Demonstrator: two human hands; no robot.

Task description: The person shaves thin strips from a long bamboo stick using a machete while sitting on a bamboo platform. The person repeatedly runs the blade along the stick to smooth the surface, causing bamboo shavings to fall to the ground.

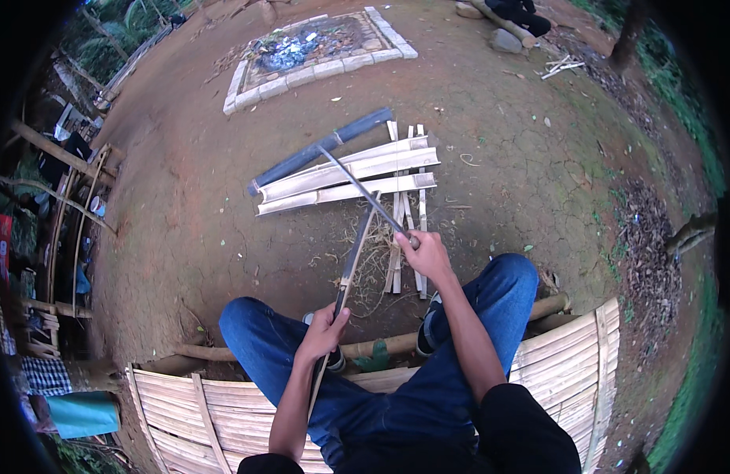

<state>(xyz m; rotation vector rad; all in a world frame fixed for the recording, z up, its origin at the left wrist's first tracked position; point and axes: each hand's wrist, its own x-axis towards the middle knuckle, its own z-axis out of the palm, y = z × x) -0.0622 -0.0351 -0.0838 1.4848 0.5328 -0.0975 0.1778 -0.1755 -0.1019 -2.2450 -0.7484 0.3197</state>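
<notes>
While a red panel (1,241) at the extreme left bears pale markings, these are too small to read; the left hand (324,330) is closed around a long, narrow bamboo strip (355,251), dark-skinned and pale at its edge, which slants up and away between the knees; the right hand (424,254) is gripping the handle of a knife (351,175), whose straight, slim blade crosses the strip's far end, though whether the two touch cannot be told.

Beyond the strip lie split bamboo lengths (365,164), pale and trough-shaped, with a dark, round bamboo pole (294,164) along their far side; thin laths (422,209) run beneath them toward the near side; curled shavings (378,265) litter the cracked brown earth (167,174); a block border (302,77) encloses ash at the far side; a slatted bamboo seat (566,359) spans the near side, beneath the blue jeans (262,332).
</notes>
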